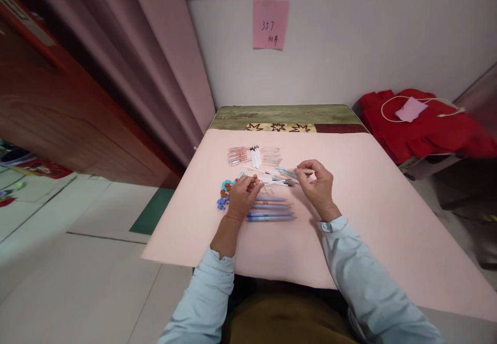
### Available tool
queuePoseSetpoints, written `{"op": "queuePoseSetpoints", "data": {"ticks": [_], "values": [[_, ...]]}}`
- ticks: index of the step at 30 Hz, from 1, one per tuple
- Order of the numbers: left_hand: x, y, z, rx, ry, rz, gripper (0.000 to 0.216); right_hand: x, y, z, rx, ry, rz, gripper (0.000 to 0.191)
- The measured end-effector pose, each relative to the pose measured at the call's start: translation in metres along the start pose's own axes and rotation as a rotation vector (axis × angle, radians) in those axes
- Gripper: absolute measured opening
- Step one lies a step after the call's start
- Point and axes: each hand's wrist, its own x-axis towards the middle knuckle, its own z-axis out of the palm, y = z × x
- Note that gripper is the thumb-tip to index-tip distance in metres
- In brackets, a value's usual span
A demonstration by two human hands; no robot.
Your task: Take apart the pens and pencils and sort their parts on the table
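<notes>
My left hand [241, 197] pinches a small brown piece [255, 177] that looks like a pen topper. My right hand [318, 184] grips a beige pen barrel [308, 171] between thumb and fingers. Beneath and between the hands, blue and beige pens [272, 214] lie side by side in a row. Left of my left hand sit small loose pieces [222, 194] in light blue, brown and dark blue. Thin white rods with dark ends [255, 156] lie farther back, beside clear tubes with reddish contents [238, 156]. Other slim parts [285, 180] are scattered between my hands.
Pale pink paper [373, 219] covers most of the table, with a green wooden strip [283, 113] showing at the back. A pink note [271, 24] is stuck on the wall. On the right, red cloth [407, 137] carries a white cable. A curtain [163, 38] hangs left.
</notes>
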Motion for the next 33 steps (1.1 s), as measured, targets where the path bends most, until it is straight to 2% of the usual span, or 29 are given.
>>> {"op": "queuePoseSetpoints", "data": {"ticks": [6, 13, 17, 21, 26, 28, 30, 32, 33], "values": [[0.000, 0.003, 0.000, -0.028, 0.059, 0.020, 0.010, -0.001, 0.003, 0.001, -0.049, -0.013, 0.096, 0.015], [-0.003, 0.005, -0.002, 0.059, 0.248, -0.034, 0.010, -0.003, 0.015, 0.005, -0.294, -0.169, 0.156, 0.013], [-0.003, 0.004, -0.002, 0.005, 0.217, -0.078, 0.009, -0.004, 0.017, 0.006, -0.443, -0.242, 0.161, 0.012], [-0.002, 0.005, -0.001, -0.073, 0.203, -0.061, 0.010, -0.004, 0.020, 0.007, -0.536, -0.275, 0.105, 0.012], [0.001, 0.005, -0.002, -0.037, 0.193, 0.003, 0.006, -0.005, 0.017, 0.006, -0.484, -0.265, 0.024, 0.015], [0.001, 0.005, -0.003, -0.002, 0.166, 0.004, 0.009, -0.006, 0.013, 0.006, -0.363, -0.403, -0.032, 0.014], [0.001, 0.004, -0.004, 0.053, 0.125, 0.004, 0.010, -0.008, 0.009, 0.006, -0.266, -0.621, -0.097, 0.012], [0.000, 0.003, -0.004, 0.148, 0.087, 0.006, 0.011, -0.009, 0.006, 0.007, -0.255, -0.791, -0.147, 0.010], [-0.001, 0.002, -0.003, 0.200, 0.075, 0.003, 0.011, -0.009, 0.005, 0.008, -0.275, -0.833, -0.156, 0.010]]}}
